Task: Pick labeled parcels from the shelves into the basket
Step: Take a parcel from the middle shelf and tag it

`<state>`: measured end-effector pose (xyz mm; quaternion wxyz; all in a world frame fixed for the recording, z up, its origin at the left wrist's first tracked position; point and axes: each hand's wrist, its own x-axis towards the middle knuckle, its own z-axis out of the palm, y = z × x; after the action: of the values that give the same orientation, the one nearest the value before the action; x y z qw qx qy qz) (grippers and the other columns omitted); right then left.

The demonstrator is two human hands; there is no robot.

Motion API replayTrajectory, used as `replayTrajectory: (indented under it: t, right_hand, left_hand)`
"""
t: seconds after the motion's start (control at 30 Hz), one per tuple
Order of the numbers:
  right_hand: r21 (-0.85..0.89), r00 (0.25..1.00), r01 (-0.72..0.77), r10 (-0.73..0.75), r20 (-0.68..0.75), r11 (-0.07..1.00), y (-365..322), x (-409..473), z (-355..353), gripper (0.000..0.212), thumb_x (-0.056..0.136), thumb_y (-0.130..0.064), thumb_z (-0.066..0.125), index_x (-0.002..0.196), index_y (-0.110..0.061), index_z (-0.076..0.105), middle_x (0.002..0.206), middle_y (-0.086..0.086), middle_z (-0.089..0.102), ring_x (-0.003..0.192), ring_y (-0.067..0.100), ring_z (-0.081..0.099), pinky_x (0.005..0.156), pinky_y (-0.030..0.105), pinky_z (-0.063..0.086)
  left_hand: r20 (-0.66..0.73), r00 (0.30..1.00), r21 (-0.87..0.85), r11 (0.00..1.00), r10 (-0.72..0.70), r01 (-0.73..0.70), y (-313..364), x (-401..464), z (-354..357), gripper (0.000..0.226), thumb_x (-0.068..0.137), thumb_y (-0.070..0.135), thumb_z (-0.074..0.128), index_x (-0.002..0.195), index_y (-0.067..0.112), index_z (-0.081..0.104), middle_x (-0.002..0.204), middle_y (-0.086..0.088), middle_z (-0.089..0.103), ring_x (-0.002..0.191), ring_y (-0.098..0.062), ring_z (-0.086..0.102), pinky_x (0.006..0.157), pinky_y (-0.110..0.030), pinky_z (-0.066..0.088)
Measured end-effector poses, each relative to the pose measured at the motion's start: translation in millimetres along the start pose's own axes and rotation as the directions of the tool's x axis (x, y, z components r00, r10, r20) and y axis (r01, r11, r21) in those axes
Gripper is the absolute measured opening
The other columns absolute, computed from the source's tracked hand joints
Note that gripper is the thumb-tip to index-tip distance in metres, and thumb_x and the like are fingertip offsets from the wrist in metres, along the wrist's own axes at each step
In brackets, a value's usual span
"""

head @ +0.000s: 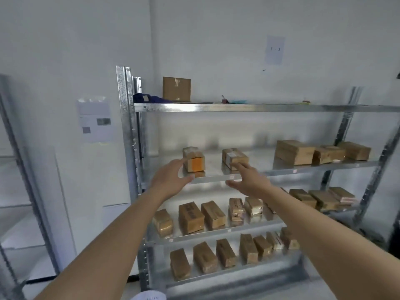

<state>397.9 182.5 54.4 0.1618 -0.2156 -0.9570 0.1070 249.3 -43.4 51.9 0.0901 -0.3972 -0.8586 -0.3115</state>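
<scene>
1. While both bare arms stretch toward the metal shelving unit [127, 131], left hand [171, 178] raised before the second shelf [281, 169], fingers [180, 162] straight and spread, gripping nothing.
2. Just behind that hand: a small cardboard parcel with an orange label [194, 160] on its near end, standing on the second shelf; touching or merely close, cannot tell.
3. Right hand [251, 180] likewise held out flat, fingers loose and apart, holding nothing.
4. At its fingertips [238, 165]: a second small parcel with a white label [234, 158], on the same shelf; contact unclear.
5. Farther right on that shelf: a cluster of three larger brown boxes [320, 152], set close together.
6. On the top shelf [238, 107]: one square cardboard box [176, 89] against the wall, beside a dark blue bundle [149, 98] and a few small items too blurred to name.
7. Third shelf down: a row of brown taped parcels [213, 215], lying side by side, more of them [322, 199] toward the right end.
8. Lowest visible shelf: another row of similar parcels [225, 253], spaced slightly apart.
9. Taped to the wall: a white paper sheet [275, 49] above the shelving, and another sheet [95, 120] left of the upright.
10. At far left: part of a second metal rack [26, 169].
</scene>
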Motion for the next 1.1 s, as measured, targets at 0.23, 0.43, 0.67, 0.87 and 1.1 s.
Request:
replayTrajectory:
  t: [0.23, 0.43, 0.67, 0.87, 1.1]
  right_hand:
    - [-0.047, 0.999, -0.033, 0.032, -0.022, 0.998, 139.9, -2.1, -70.2, 0.073, 0.094, -0.058, 0.058, 0.157, -0.034, 0.03, 0.165, -0.004, 0.029, 0.147, 0.021, 0.035, 0.114, 0.047, 0.039]
    - [-0.051, 0.998, -0.058, 0.058, 0.0, 0.997, 236.8, -2.3, -101.2, 0.071, 0.095, -0.056, 0.059, 0.156, -0.032, 0.033, 0.164, -0.002, 0.032, 0.145, 0.023, 0.038, 0.113, 0.049, 0.042]
    - [-0.047, 0.999, -0.045, 0.045, 0.002, 0.998, 304.8, 27.9, -112.9, 0.07, 0.096, -0.057, 0.058, 0.156, -0.033, 0.032, 0.164, -0.001, 0.031, 0.14, 0.025, 0.046, 0.108, 0.046, 0.047]
    - [-0.052, 0.999, -0.036, 0.037, 0.008, 0.998, 355.4, 83.3, -109.4, 0.069, 0.096, -0.055, 0.059, 0.155, -0.03, 0.034, 0.163, 0.0, 0.033, 0.14, 0.025, 0.045, 0.11, 0.044, 0.045]
    - [-0.117, 0.996, -0.063, 0.07, 0.053, 0.991, 425.3, 179.4, -106.3, 0.07, 0.097, -0.057, 0.056, 0.157, -0.031, 0.032, 0.164, -0.002, 0.031, 0.144, 0.023, 0.04, 0.113, 0.044, 0.041]
  left_hand:
    - [0.012, 1.0, -0.089, 0.996, 0.015, -0.014, 117.0, 49.4, 73.2, 0.068, 0.089, 0.06, 0.056, 0.149, 0.033, 0.037, 0.154, 0.008, 0.037, 0.141, -0.018, 0.036, 0.112, -0.042, 0.036]
    - [-0.028, 0.999, -0.147, 0.988, 0.04, -0.044, 189.9, 75.2, 141.2, 0.063, 0.092, 0.053, 0.057, 0.149, 0.034, 0.037, 0.155, 0.007, 0.038, 0.14, -0.019, 0.038, 0.11, -0.041, 0.038]
    - [-0.007, 1.0, -0.097, 0.995, 0.02, -0.02, 227.7, 133.4, 188.2, 0.065, 0.091, 0.056, 0.056, 0.149, 0.034, 0.037, 0.155, 0.008, 0.037, 0.14, -0.02, 0.039, 0.11, -0.043, 0.039]
    - [0.017, 1.0, -0.087, 0.996, 0.005, -0.004, 234.8, 197.2, 233.1, 0.067, 0.089, 0.06, 0.053, 0.149, 0.036, 0.036, 0.156, 0.008, 0.037, 0.14, -0.019, 0.039, 0.109, -0.044, 0.04]
    - [0.047, 0.999, -0.126, 0.992, -0.016, 0.021, 246.7, 306.0, 299.1, 0.075, 0.085, 0.071, 0.048, 0.15, 0.036, 0.034, 0.157, 0.008, 0.035, 0.144, -0.019, 0.032, 0.114, -0.045, 0.033]
